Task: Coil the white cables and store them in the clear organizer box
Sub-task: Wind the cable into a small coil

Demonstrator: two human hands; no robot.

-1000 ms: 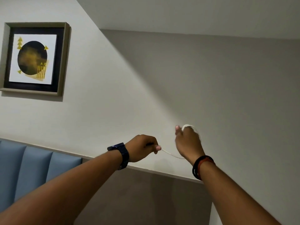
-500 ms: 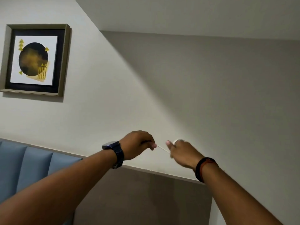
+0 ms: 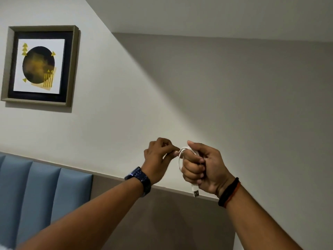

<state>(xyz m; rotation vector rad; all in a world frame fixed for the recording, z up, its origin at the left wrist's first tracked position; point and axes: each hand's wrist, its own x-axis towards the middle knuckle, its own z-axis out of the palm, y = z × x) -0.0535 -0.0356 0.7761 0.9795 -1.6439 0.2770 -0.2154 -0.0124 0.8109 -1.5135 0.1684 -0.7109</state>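
Observation:
Both my hands are raised in front of a pale wall. My right hand (image 3: pixel 203 166) is fisted around a coiled white cable (image 3: pixel 180 156), whose loops wrap over the fingers. A white USB plug (image 3: pixel 195 191) hangs out below that fist. My left hand (image 3: pixel 158 156) pinches the free end of the same cable right beside the right thumb. The two hands almost touch. The clear organizer box is not in view.
A framed picture (image 3: pixel 40 65) hangs on the wall at upper left. A blue padded panel (image 3: pixel 36 192) runs along the lower left, with a grey panel and ledge (image 3: pixel 171 213) below the hands.
My right hand has turned palm toward me, with the cable wound around it and the USB plug now showing below. My left hand has closed the gap, so the stretched length of cable is gone.

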